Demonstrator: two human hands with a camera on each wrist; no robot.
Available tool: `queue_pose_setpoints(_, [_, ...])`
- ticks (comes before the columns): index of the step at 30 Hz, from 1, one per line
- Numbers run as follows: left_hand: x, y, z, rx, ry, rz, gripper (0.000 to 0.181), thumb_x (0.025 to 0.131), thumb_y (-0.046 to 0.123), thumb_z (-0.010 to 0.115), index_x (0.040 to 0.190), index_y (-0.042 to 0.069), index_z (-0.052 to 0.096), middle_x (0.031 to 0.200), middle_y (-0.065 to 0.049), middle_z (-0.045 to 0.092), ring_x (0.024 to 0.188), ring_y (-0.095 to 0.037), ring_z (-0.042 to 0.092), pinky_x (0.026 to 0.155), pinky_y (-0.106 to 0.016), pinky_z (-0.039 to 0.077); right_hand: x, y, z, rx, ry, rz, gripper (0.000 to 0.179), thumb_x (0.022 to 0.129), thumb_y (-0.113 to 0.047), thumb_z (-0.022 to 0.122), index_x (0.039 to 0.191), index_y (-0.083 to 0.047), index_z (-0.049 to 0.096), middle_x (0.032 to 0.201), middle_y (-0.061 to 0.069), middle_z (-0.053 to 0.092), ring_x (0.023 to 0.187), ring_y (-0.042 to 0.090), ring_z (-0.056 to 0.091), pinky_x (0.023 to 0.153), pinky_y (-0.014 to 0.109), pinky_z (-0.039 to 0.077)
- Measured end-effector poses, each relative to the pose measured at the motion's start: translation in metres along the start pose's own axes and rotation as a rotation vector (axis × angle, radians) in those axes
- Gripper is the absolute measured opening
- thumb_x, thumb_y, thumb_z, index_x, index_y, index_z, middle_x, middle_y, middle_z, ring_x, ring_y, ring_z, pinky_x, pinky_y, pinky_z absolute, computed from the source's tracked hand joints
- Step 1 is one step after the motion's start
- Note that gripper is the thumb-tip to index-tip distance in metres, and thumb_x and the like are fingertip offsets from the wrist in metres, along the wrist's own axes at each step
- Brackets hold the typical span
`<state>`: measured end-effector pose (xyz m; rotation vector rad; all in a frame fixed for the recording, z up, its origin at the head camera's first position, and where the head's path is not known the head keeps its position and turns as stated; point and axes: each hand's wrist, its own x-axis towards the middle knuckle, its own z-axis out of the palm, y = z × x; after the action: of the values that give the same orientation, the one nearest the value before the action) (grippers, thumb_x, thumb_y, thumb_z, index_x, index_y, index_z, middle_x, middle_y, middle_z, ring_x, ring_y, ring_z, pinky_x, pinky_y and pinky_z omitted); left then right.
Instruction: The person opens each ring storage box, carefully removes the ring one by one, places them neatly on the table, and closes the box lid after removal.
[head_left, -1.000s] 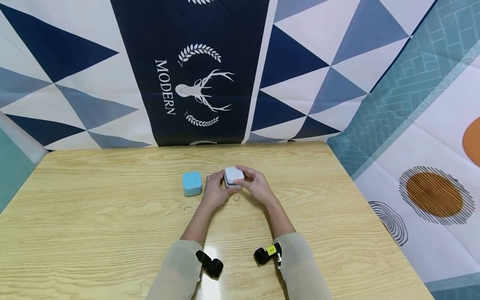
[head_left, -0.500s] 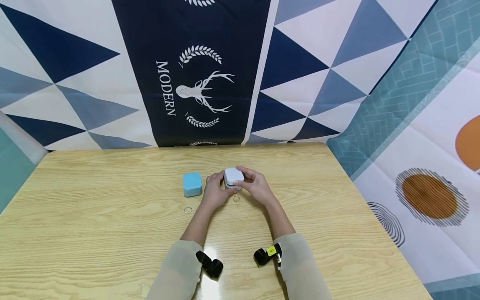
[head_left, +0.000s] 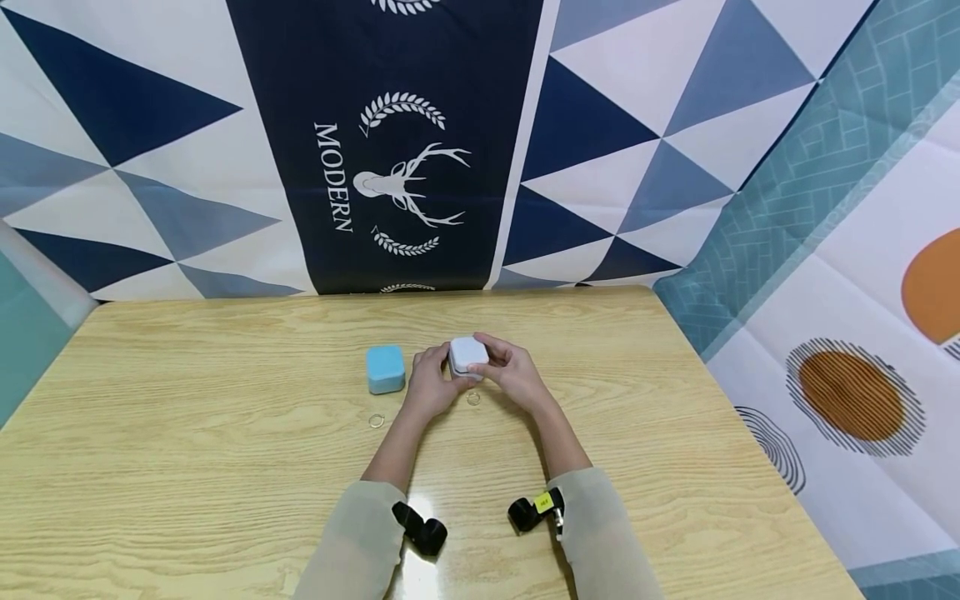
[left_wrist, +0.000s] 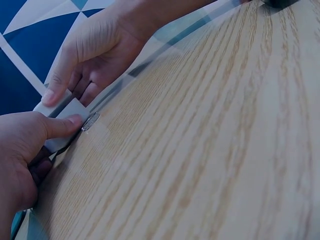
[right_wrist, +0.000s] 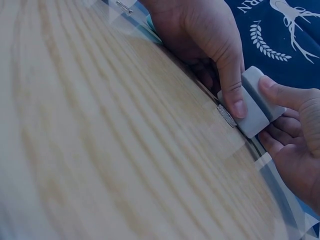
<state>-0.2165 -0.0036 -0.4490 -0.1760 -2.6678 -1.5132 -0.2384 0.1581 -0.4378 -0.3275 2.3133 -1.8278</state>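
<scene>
Both hands hold a small white box (head_left: 468,353) with rounded corners, near the far side of the table. My left hand (head_left: 431,385) grips its lower part from the left, the thumb pressing the near side. From the right, my right hand (head_left: 517,372) pinches the lid (right_wrist: 273,96) between thumb and fingers. A grey band shows between lid and base in the right wrist view. One ring (head_left: 473,399) rests on the table just in front of the box; in the left wrist view this sparkly ring (left_wrist: 90,121) is beside the left thumb.
A light blue box (head_left: 386,369) with rounded corners stands left of the left hand. A second ring (head_left: 377,421) lies in front of it. The wooden table (head_left: 225,467) ends at a patterned cloth backdrop (head_left: 405,167) behind.
</scene>
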Motion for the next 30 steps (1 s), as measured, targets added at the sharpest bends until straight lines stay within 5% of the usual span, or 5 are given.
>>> queue_pose_setpoints(30, [0.0018,-0.0013,0.0014,0.017,0.0,0.004,0.07,0.076,0.025,0.078,0.134,-0.001,0.047,0.132,-0.017,0.053,0.118,-0.03,0.043,0.1,-0.043,0.04,0.0004,-0.001,0.0,-0.005,-0.001,0.014,0.058,0.082,-0.003,0.069,0.136,-0.004,0.047,0.142,0.015,0.045,0.131,0.024,0.043,0.105,0.03,0.039])
